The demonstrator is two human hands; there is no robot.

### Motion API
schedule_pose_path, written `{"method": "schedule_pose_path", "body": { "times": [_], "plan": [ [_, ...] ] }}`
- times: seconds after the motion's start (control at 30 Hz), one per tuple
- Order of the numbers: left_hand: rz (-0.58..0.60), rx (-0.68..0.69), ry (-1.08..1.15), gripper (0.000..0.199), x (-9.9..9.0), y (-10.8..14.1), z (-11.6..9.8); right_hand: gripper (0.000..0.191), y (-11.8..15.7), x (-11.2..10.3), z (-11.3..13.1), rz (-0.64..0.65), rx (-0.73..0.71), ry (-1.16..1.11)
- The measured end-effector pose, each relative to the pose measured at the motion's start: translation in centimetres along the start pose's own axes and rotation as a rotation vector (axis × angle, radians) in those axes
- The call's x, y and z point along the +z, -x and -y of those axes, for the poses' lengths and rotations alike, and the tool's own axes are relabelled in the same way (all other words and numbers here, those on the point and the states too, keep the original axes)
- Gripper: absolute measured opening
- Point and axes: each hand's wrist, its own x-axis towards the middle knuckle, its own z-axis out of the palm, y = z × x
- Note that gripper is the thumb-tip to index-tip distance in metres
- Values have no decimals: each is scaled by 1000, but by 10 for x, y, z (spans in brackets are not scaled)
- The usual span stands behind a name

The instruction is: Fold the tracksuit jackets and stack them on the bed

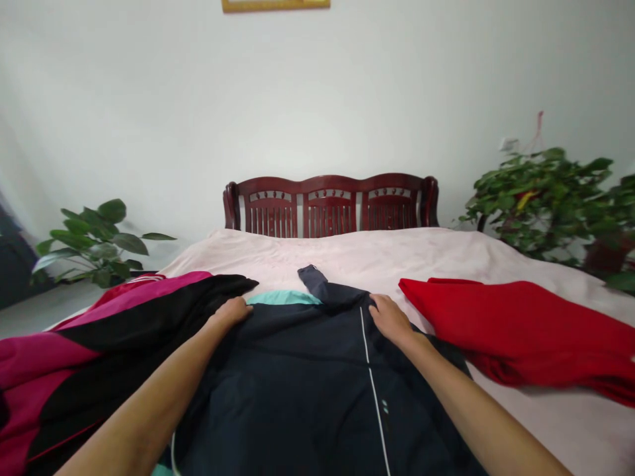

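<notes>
A dark navy jacket [297, 383] with a thin white line down its right side lies spread before me. Its turquoise part [285, 298] shows along the far edge, and a grey-navy strip of cloth sticks out beyond it. My left hand [232, 313] is closed on the jacket's far left corner, fingertips partly hidden. At the far right corner, my right hand [389, 318] pinches the fabric between thumb and fingers. Both forearms reach over the cloth.
A black and magenta garment [94, 324] lies to the left, a folded red garment [526, 330] to the right. Both rest on the pale pink bedspread [367, 254]. Beyond stand a dark red wooden backrest [330, 206], a leafy plant [99, 241] and a bushier plant [550, 198].
</notes>
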Motion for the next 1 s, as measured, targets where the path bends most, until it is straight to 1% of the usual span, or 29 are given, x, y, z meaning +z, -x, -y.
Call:
{"method": "schedule_pose_path", "body": {
  "times": [0.1,0.17,0.23,0.33,0.43,0.57,0.6,0.63,0.67,0.7,0.73,0.77,0.8,0.87,0.93,0.97,1.0],
  "plan": [
    [15,-70,-30,59,23,-11,-3,49,-22,10,-4,8,101,60],
    [9,-96,-36,71,31,-16,-2,54,-33,17,-6,38,168,87],
    [19,-104,-29,71,34,-21,-1,56,-41,22,-8,83,221,103],
    [11,-98,-2,55,31,-24,1,47,-47,27,-10,135,248,107],
    [-95,-101,19,45,20,-24,-1,37,-53,26,-11,135,244,86],
    [-392,-114,19,45,-1,-26,-5,43,-78,20,-12,37,260,51],
    [-446,-132,24,48,-4,-27,-5,44,-86,20,-11,15,264,45],
    [-475,-145,27,52,-6,-28,-5,44,-92,19,-10,0,263,40],
    [-478,-142,28,58,-5,-27,-5,46,-96,20,-8,-9,255,34],
    [-459,-112,23,62,-1,-26,-3,49,-97,21,-6,-13,236,30],
    [-430,-46,14,63,5,-23,-1,52,-94,23,-2,-12,203,26],
    [-392,49,0,62,13,-18,3,54,-87,25,1,-7,161,23],
    [-346,156,-17,59,23,-12,8,55,-75,27,4,1,114,19],
    [-248,342,-63,57,47,3,21,55,-44,30,6,29,-3,30],
    [-200,435,-118,58,70,18,38,56,-7,32,-2,44,-128,97],
    [-201,452,-138,57,79,25,47,58,10,32,-11,43,-169,156],
    [-209,458,-151,57,87,30,55,59,24,32,-22,41,-180,220]
  ]
}}
